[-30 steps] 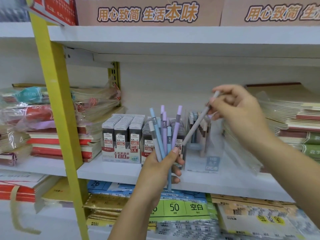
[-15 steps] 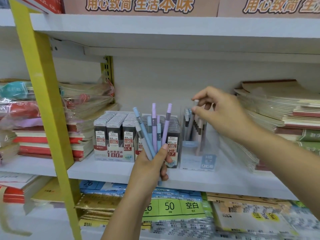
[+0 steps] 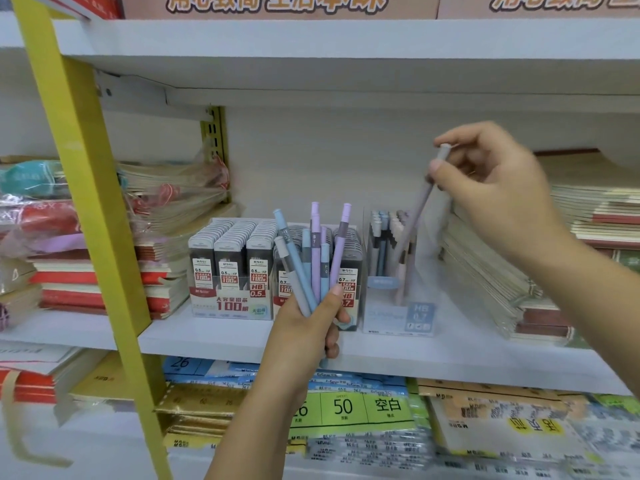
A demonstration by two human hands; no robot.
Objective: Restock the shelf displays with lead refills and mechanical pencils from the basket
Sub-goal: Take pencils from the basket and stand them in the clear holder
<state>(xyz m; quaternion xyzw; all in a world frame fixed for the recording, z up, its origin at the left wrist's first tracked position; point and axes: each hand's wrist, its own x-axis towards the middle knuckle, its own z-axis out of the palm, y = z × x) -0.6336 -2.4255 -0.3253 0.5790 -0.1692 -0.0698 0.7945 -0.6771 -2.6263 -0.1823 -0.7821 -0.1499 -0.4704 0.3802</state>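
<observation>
Right hand [image 3: 498,195] sits higher than half a second ago, its fingers pinching a pale pencil [image 3: 420,209] near the cap, tip angled down into the clear display box [image 3: 398,317] on the shelf [image 3: 207,337]. Left hand [image 3: 308,337] grips the pencil bundle [image 3: 313,258] — judged mid-restock, several still to place.

Matt pastel plastic pencils [image 3: 313,258]; clear glossy plastic display box [image 3: 398,317].
</observation>
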